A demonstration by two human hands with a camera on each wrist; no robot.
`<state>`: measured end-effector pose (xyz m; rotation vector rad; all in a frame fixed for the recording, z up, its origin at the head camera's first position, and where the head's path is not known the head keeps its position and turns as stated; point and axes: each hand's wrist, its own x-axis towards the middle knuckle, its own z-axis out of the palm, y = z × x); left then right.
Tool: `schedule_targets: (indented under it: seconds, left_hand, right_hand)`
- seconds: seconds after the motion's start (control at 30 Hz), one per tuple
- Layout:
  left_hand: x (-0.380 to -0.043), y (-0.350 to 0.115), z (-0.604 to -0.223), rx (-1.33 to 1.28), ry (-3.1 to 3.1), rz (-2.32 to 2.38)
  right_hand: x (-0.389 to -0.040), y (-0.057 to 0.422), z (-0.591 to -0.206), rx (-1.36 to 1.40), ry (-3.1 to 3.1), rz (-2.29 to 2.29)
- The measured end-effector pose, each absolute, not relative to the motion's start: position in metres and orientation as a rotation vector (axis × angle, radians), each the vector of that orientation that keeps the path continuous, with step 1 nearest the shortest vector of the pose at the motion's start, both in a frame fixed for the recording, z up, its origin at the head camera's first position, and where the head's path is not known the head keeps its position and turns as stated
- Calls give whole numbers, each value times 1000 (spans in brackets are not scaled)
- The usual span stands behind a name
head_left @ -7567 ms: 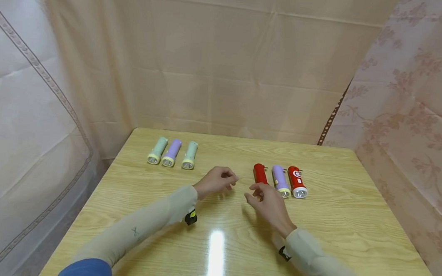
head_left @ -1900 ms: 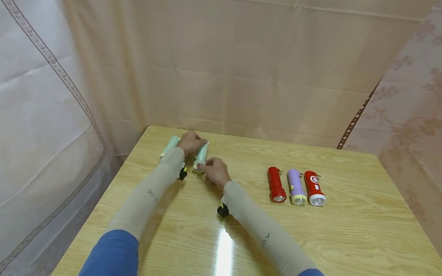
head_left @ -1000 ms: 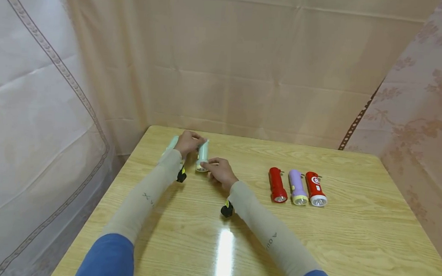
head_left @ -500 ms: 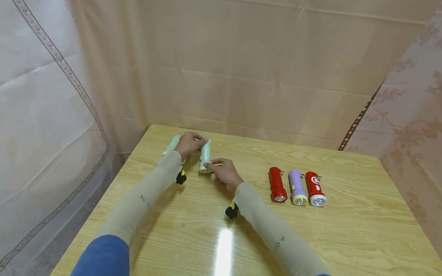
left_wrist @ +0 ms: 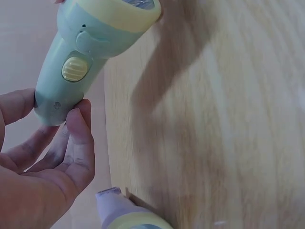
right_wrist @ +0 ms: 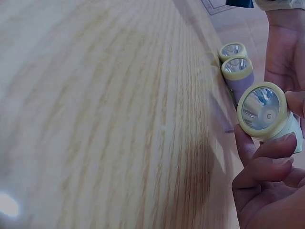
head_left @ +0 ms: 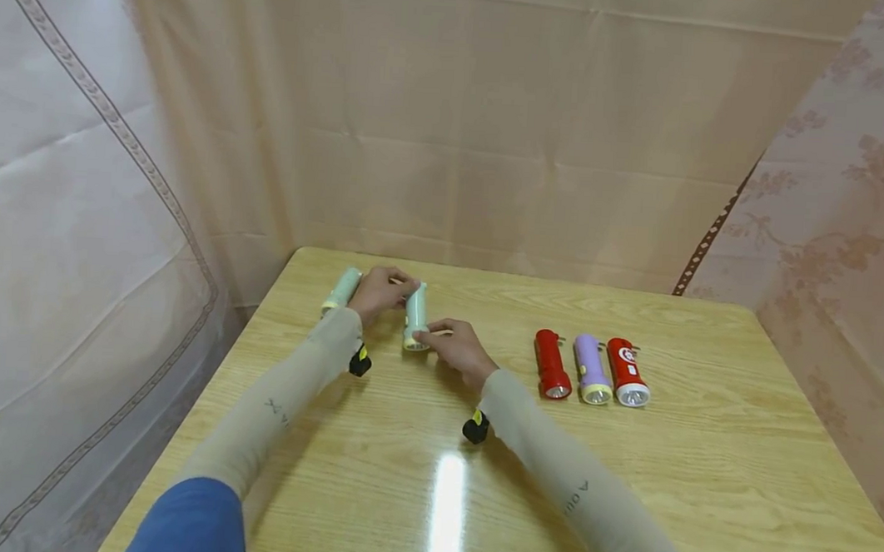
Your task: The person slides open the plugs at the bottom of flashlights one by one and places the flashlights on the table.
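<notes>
A mint-green flashlight with a pale yellow head is held between both hands at the left part of the table. My left hand pinches its tail end between thumb and fingers. At the head end, my right hand grips the yellow rim, its fingers curled around it in the right wrist view. The yellow slide switch faces the left wrist camera. Beside the left hand lies another mint flashlight. A purple flashlight next to it is hidden by the left hand in the head view.
On the right side of the wooden table lie a plain red flashlight, a purple flashlight and a red one with a white head, side by side. A beige curtain hangs behind the table's far edge.
Both hands have gone from mid-table to the mint flashlight at the left and taken hold of its ends. Over the last two seconds it has shifted slightly right, away from its neighbours.
</notes>
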<state>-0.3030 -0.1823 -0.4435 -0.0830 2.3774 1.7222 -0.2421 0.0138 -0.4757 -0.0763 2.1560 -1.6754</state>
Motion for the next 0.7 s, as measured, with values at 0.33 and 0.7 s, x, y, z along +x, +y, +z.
schedule_targets:
  seconds: [0.33, 0.7]
  left_hand:
    - [-292, -174, -443, -42, 2392, 1767]
    - [-276, -158, -450, 87, 2385, 1738]
  right_hand:
    - [-233, 32, -470, -131, 2139, -1636]
    - [-213, 47, -466, -126, 2092, -1598]
